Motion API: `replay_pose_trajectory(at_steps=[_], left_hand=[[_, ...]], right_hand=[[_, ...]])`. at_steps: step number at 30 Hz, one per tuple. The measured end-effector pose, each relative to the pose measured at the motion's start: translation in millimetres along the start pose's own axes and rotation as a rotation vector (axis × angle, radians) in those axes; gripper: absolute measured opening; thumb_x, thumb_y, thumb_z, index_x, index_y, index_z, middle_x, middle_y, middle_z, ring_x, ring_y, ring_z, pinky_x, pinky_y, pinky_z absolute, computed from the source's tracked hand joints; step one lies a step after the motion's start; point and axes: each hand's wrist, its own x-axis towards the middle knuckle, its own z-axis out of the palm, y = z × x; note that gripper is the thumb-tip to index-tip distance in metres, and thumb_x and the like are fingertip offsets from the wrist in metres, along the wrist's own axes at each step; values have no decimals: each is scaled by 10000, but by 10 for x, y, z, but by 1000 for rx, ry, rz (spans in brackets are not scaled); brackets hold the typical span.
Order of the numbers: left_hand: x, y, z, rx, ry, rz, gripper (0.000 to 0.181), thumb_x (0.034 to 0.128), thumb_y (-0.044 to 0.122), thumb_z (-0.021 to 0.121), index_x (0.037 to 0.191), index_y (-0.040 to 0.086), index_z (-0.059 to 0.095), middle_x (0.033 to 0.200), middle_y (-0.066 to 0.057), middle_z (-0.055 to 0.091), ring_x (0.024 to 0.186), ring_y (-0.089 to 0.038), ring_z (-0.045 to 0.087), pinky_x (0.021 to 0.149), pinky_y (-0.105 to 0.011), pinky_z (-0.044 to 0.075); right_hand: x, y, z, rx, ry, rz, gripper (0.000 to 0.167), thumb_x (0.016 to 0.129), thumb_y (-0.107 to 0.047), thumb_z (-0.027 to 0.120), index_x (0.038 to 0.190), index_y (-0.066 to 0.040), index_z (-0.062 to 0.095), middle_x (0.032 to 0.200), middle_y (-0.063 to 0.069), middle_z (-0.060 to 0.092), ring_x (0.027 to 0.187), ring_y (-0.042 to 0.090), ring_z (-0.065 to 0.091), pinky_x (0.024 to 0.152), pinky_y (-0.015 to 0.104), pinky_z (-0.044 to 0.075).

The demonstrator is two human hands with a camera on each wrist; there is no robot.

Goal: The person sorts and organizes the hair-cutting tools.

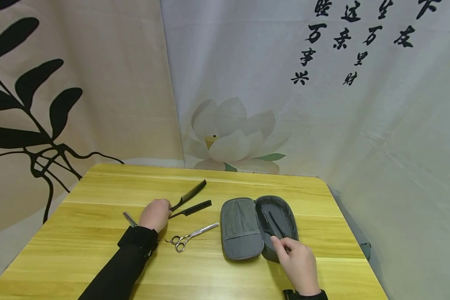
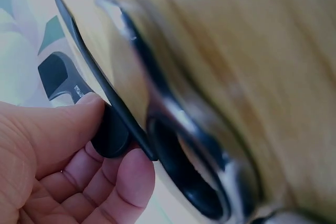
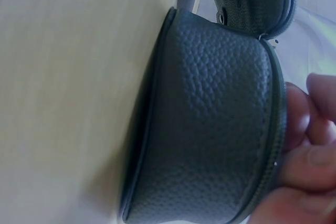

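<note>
My left hand [image 1: 156,214] is low over the table, its thumb and fingers pinching the handle of a black comb [image 1: 193,193]; the left wrist view shows the grip at the dark handle [image 2: 113,135]. Just beside it lies a thin-tailed black comb [image 1: 196,208]. Silver scissors [image 1: 200,231] lie to the right of that hand. My right hand [image 1: 298,262] is at the near end of an open grey zip case [image 1: 241,246], fingers bent over its rim. Dark slender tools [image 1: 277,225] lie inside the case. Whether those fingers pinch a tool or the rim is hidden.
A small metal-and-dark tool [image 1: 129,218] lies left of my left hand, partly hidden by the wrist. The wooden table [image 1: 195,275] ends at a printed cloth backdrop [image 1: 322,137] behind and to the right.
</note>
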Motion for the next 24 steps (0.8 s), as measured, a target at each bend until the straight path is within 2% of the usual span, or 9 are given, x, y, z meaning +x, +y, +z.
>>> replay_pose_trajectory(at_steps=[3,6,10,16,19,24], left_hand=[[-10,-8,-18,-49,-3,-20,68,975,57,743,991,1,779,963,-148,789,871,-331,753,807,-506,631],[-26,-9,-55,-105,-6,-41,75,995,68,716,983,12,766,925,-127,766,815,-282,713,765,-478,602],[-79,13,-113,-233,13,-78,117,1029,109,692,1052,19,763,944,-118,751,789,-242,645,745,-430,544],[-243,108,-136,-490,84,-136,247,1049,204,705,1208,25,765,1078,-126,774,904,-229,676,782,-362,549],[-339,162,-109,-680,86,-185,275,1054,229,707,1231,24,755,1083,-124,758,887,-223,691,747,-310,585],[-495,236,-51,-992,70,-254,310,1055,198,707,1282,-14,718,1063,-122,749,839,-216,731,726,-288,639]], right_hand=[[-1,1,-1,1,2,-3,323,969,-307,816,665,-245,725,524,-178,454,472,-51,351,480,190,322],[-3,5,0,0,6,-9,326,966,-303,819,661,-247,720,524,-180,448,475,-52,348,483,189,321],[-4,8,0,2,12,-14,325,964,-300,822,660,-247,718,526,-181,444,476,-52,347,483,190,320],[-5,12,10,11,13,-10,323,965,-298,821,662,-242,721,529,-179,445,477,-47,346,481,192,320],[-8,14,21,17,15,-10,324,965,-299,821,661,-245,720,535,-180,449,483,-48,345,481,191,319],[-16,14,27,22,26,-18,321,956,-292,830,659,-253,714,537,-185,446,483,-54,346,480,188,322]])
